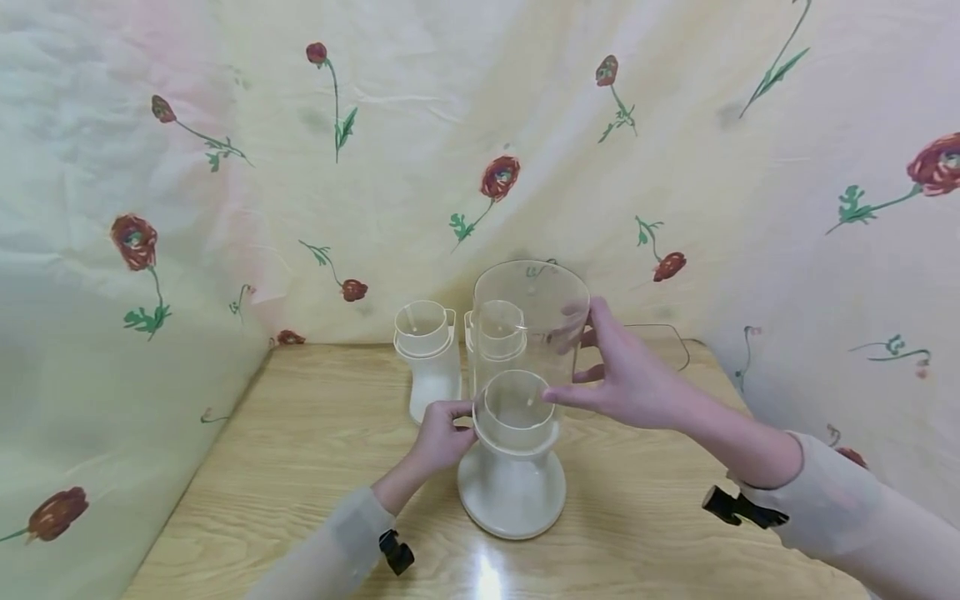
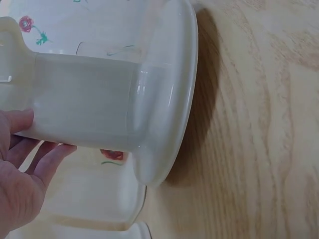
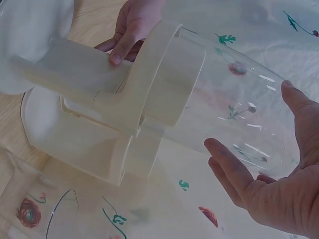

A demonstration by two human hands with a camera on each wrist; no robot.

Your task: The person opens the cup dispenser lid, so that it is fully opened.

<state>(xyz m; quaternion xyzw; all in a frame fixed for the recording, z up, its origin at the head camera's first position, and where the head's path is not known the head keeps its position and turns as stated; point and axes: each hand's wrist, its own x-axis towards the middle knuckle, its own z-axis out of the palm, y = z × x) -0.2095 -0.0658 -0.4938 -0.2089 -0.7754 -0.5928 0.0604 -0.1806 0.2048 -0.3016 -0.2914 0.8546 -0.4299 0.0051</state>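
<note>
Cylinder (image 1: 546, 343) and stand (image 1: 512, 496), gripped in my two hands

My left hand (image 1: 442, 437) grasps the column (image 2: 84, 99) of the white stand, which is upright on a wooden table (image 1: 315, 467); my thumb is on the front, fingers curled behind. My right hand (image 1: 630, 382) holds the clear cylinder from the right, thumb and fingers spread around its wall. The cylinder's lower end surrounds the stand's top ring (image 3: 174, 84); I cannot tell if it is fully seated. Two similar white pieces (image 1: 435, 383) stand just behind. Beyond hangs flowered cloth (image 1: 405, 192).
</note>
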